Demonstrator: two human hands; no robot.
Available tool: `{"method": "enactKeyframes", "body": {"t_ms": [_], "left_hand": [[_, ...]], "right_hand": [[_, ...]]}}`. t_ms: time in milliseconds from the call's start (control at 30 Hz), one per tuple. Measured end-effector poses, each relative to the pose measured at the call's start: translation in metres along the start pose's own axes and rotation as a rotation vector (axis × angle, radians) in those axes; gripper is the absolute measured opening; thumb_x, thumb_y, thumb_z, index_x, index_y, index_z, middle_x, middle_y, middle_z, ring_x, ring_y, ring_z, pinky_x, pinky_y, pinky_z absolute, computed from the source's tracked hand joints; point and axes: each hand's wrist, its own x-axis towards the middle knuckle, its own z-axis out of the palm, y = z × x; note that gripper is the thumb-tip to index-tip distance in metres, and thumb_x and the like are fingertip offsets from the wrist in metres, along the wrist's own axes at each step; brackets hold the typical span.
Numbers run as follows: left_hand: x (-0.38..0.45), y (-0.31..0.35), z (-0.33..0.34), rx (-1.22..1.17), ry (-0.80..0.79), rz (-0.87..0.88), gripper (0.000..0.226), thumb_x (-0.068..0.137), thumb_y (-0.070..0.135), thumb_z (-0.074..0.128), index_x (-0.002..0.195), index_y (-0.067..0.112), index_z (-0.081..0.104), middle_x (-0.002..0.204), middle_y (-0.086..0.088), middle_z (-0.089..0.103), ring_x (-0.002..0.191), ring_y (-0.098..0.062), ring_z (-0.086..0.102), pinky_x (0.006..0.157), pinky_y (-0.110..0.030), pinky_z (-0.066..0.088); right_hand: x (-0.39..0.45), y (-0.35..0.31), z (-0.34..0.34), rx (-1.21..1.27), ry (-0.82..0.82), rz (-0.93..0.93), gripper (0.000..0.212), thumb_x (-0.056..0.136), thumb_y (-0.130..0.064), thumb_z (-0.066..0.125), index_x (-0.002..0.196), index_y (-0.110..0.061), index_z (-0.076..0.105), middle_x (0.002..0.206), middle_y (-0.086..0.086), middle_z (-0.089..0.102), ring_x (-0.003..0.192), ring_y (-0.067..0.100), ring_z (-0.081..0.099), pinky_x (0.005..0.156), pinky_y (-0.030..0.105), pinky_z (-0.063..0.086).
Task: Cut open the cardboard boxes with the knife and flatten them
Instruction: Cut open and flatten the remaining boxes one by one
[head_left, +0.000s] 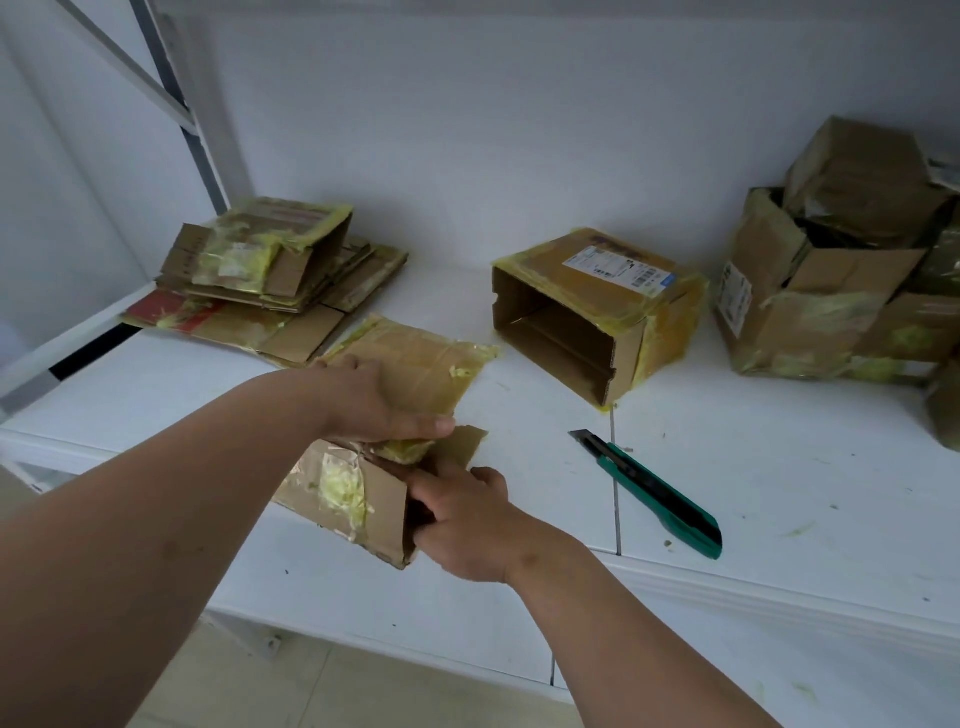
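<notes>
The right hand (462, 519) hides its fingertips inside a cut box (363, 467); stacked boxes (841, 260) run past the frame's right edge.

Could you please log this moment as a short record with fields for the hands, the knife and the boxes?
left hand: pressing down on the flattened box
right hand: fingers tucked into the box's near flap
knife: green, blade out, lying on the white table, unheld
open box: on its side, not yet flattened
flat stack: far left
uncut pile: far right
</notes>
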Motion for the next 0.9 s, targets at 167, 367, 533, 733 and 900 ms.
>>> {"method": "enactKeyframes", "body": {"t_ms": [167,367,533,733,900], "left_hand": [[-0.009,0.003,-0.003,0.06,0.056,0.008,0.155,0.028,0.104,0.04,0.154,0.017,0.017,0.162,0.0,0.01,0.144,-0.036,0.019,0.113,-0.051,0.03],[-0.019,0.014,-0.014,-0.211,0.084,0.091,0.086,0.07,0.068,0.061,0.138,0.019,0.041,0.126,0.001,0.046,0.109,-0.021,0.046,0.09,-0.035,0.043],[-0.023,0.005,-0.019,-0.441,0.172,0.126,0.044,0.099,0.04,0.039,0.116,0.004,0.058,0.119,-0.017,0.056,0.102,-0.028,0.049,0.087,-0.037,0.039],[-0.031,-0.008,-0.019,-0.59,0.153,0.142,0.033,0.1,0.03,0.045,0.107,0.002,0.061,0.111,-0.022,0.056,0.096,-0.033,0.053,0.077,-0.037,0.038],[-0.039,-0.006,-0.018,-0.631,0.141,0.189,0.034,0.097,0.037,0.051,0.108,0.009,0.064,0.108,-0.013,0.053,0.09,-0.023,0.049,0.075,-0.036,0.037]], "right_hand": [[0.003,0.002,0.006,-0.11,0.047,-0.064,0.054,0.093,-0.019,0.047,0.143,-0.035,0.034,0.149,-0.001,0.026,0.138,0.022,0.022,0.118,0.037,0.005],[0.006,0.012,0.005,0.037,0.228,-0.059,0.063,0.09,-0.039,0.053,0.145,-0.054,0.027,0.136,-0.004,0.047,0.126,0.02,0.041,0.113,0.038,0.023],[0.002,0.035,0.002,-0.033,0.288,0.081,0.056,0.09,-0.054,0.057,0.14,-0.031,0.049,0.128,-0.003,0.046,0.126,0.021,0.036,0.108,0.037,0.029],[0.005,0.037,0.0,0.031,0.529,0.148,0.056,0.09,-0.054,0.057,0.141,-0.034,0.046,0.135,-0.006,0.048,0.127,0.02,0.042,0.107,0.04,0.031],[0.014,0.032,-0.011,0.143,0.69,0.261,0.093,0.08,-0.062,0.068,0.153,-0.028,0.021,0.149,-0.003,0.038,0.137,0.022,0.037,0.112,0.047,0.031]]}}
